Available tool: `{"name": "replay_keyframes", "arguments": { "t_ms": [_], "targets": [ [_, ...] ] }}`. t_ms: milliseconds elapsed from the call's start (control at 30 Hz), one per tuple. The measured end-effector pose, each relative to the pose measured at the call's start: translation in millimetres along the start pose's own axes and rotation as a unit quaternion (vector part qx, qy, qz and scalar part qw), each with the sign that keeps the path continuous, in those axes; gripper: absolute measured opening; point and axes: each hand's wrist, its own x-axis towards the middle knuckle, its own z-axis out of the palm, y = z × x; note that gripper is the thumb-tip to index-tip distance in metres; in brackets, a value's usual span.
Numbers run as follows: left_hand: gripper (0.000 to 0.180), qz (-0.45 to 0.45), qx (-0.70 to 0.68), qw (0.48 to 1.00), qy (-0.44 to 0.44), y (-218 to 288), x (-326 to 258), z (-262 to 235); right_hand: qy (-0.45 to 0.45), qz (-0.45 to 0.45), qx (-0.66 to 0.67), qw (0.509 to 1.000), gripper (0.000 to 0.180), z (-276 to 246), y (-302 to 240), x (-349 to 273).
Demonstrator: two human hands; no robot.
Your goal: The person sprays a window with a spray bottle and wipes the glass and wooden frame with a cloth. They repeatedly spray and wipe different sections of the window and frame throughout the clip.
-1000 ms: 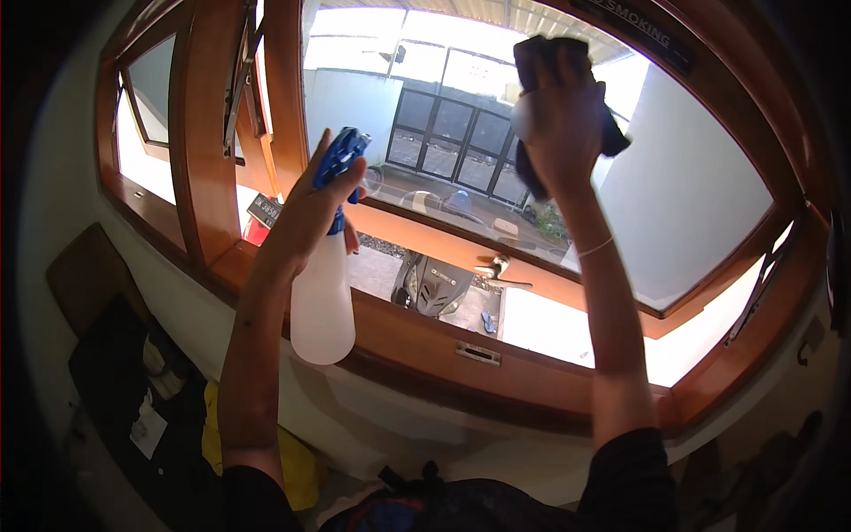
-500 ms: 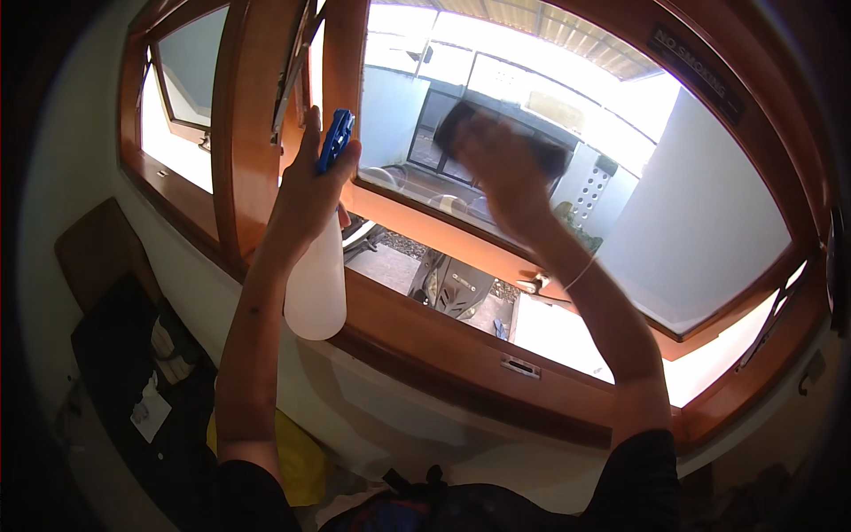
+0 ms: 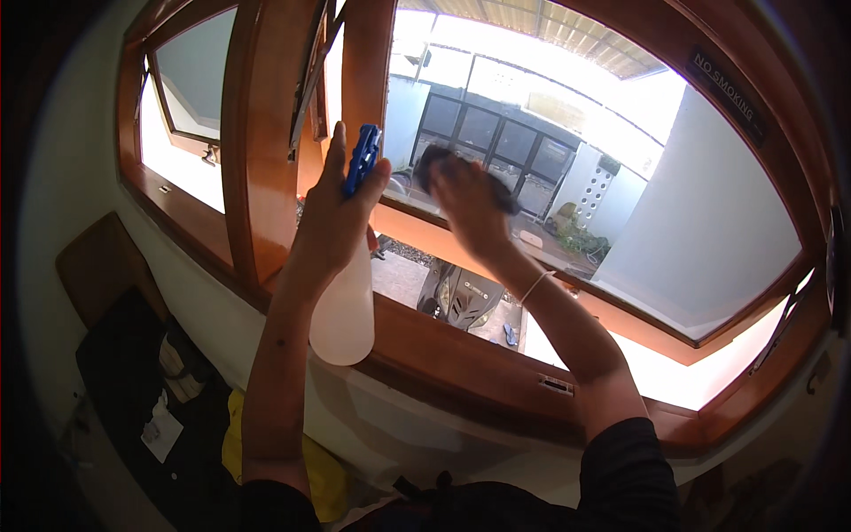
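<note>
My left hand (image 3: 339, 213) is wrapped round the neck of a spray bottle (image 3: 344, 315) with a blue trigger head (image 3: 363, 160) and a whitish body. The bottle is upright in front of the wooden window frame. My right hand (image 3: 472, 206) presses a dark cloth (image 3: 437, 167) flat against the window pane (image 3: 612, 235), near its lower left part. The cloth's ends stick out on both sides of the fingers. The pane sits in a brown sash tilted outward, with a gap beneath it. My right palm is hidden.
A wooden sill (image 3: 470, 368) runs below the gap, with a metal latch plate (image 3: 557, 384) in it. Another tilted window (image 3: 188, 75) is at the left. A dark surface (image 3: 133, 408) with papers and a yellow item (image 3: 324, 479) lie lower left. Outside, a motorcycle (image 3: 461, 297) stands.
My right hand has swept the cloth down and to the left across the pane. The view has shifted, so the bottle and my left hand appear slightly lower and further right.
</note>
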Motion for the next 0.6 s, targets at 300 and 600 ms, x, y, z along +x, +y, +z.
{"name": "replay_keyframes", "arguments": {
  "t_ms": [300, 600],
  "targets": [
    [0.086, -0.009, 0.009, 1.000, -0.009, -6.8, 2.9, -7.2, 0.118, -0.083, 0.026, 0.989, 0.039, -56.6, -7.2, 97.4],
    [0.086, 0.001, -0.008, 1.000, -0.006, 2.6, -3.4, -4.3, 0.158, -0.024, -0.107, 0.981, 0.026, -52.1, 4.6, 165.1]
  ]
}}
